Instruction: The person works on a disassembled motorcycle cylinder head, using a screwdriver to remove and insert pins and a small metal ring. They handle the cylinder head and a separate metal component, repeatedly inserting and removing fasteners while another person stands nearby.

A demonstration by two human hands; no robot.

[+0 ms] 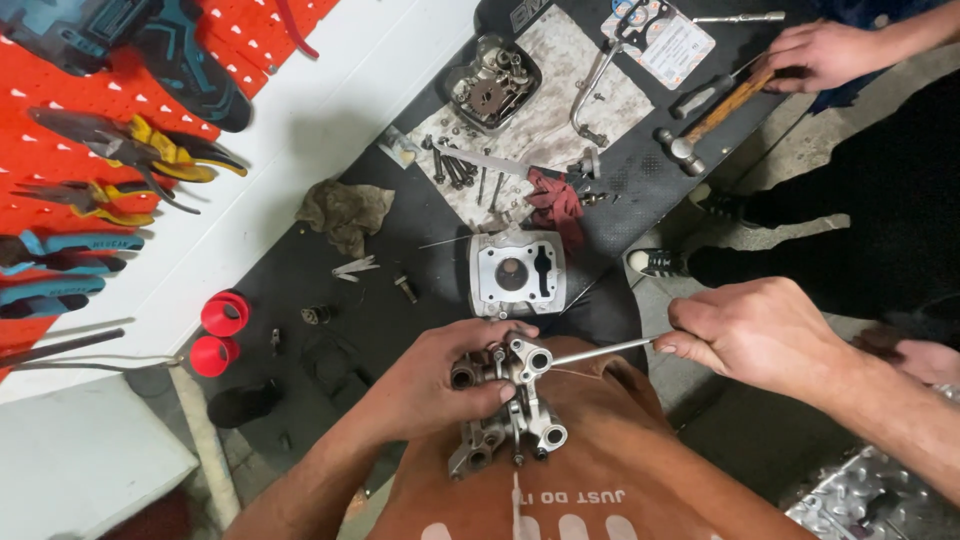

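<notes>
Left hand [435, 385] clamped on metal rocker assy [510, 405] held near, against chest, above black mat [400, 250]; right hand [755, 335] pinched shut on thin steel rod [600, 351] entering its boss from right—recommend keeping rod square w/ bore, assy braced, no forcing.

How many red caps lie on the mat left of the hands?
2: one red cap sits by the white wall's edge, the other red cap just below it, touching or nearly so. Others may hide under the clutter.
</notes>
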